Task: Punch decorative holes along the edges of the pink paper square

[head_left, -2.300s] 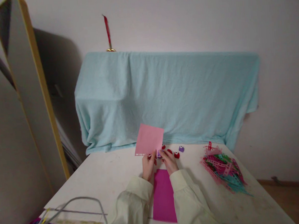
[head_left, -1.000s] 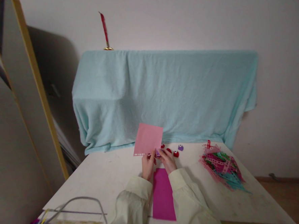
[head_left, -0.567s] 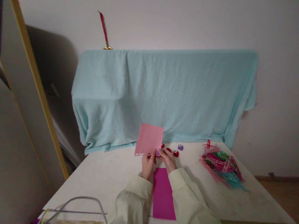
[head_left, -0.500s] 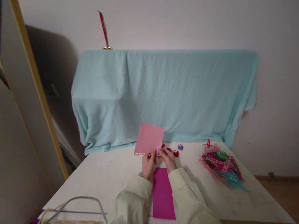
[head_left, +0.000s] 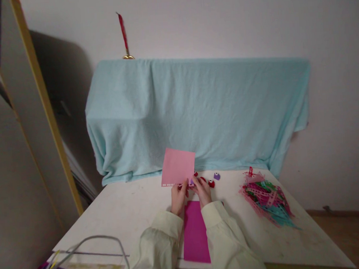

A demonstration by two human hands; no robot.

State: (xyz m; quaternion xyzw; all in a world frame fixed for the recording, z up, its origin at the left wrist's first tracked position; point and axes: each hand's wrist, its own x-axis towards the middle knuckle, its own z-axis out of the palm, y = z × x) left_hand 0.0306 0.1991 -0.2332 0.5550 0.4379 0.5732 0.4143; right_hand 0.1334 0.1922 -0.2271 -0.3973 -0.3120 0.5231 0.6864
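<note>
Both hands together mid-counter, working at bottom edge of a pink sheet [head_left: 178,167]. L hand [head_left: 179,197]: fingers narrow, pinching sheet's lower edge, thumb on near side. R hand [head_left: 203,192]: fingers closed on a small purple piece [head_left: 191,181] at sheet's lower R corner, most of it hidden by fingertips. Can't tell exactly how piece sits on the edge. Pink sheet is tilted up, top part overlapping the blue cloth [head_left: 211,112] in view; row of small white-looking cutouts along bottom edge, L of the hand. Smth red shows under/btwn L fingers, too hidden to ID.

Magenta sheet [head_left: 195,235] flat on counter [head_left: 126,219], btwn the forearms, long side running toward near edge. R sleeve [head_left: 231,245] overlaps its R side; both cuffs pale green.

Just past R hand: a few small red pieces [head_left: 211,183] plus a 2nd purple one [head_left: 216,176], lying loose; at least one red + the far purple have a white spot. Tiny dark bit by R cuff, can't ID.

R side of counter, well apart from hands: strip pile [head_left: 267,200], punched strips in pink, magenta, green, teal, tangled.

Bkgd: blue cloth draped along back of counter, red tassel [head_left: 123,34] w/ gold bit above it, yellow-framed mirror [head_left: 36,78] far L. Grey tube [head_left: 103,237] loops over near L corner.
</note>
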